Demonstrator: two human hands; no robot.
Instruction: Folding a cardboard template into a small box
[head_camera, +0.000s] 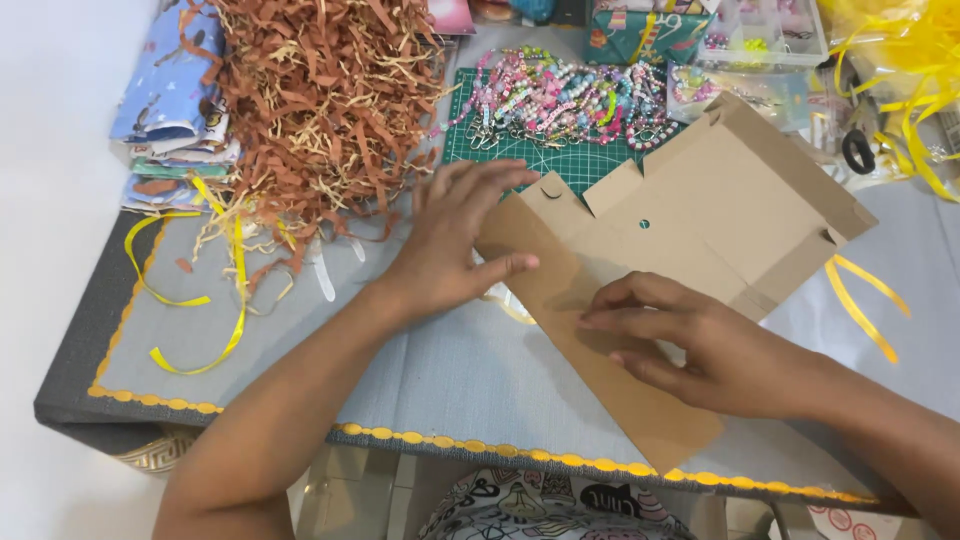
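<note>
A flat brown cardboard box blank (690, 215) lies unfolded across the grey table (420, 370). My left hand (455, 235) rests on its left edge, fingers spread over the near flap. On the lower part of the cardboard my right hand (690, 345) presses down with its fingertips along a crease. Neither hand grips anything; both lie flat on the sheet.
A heap of brown and tan shredded paper (320, 100) fills the back left, by folded fabrics (170, 90). Beaded chains (560, 100) lie on a green cutting mat (520, 155). Yellow ribbons (190, 300) trail left, right, and back right (915, 70). Clear bead boxes (760, 30) stand behind.
</note>
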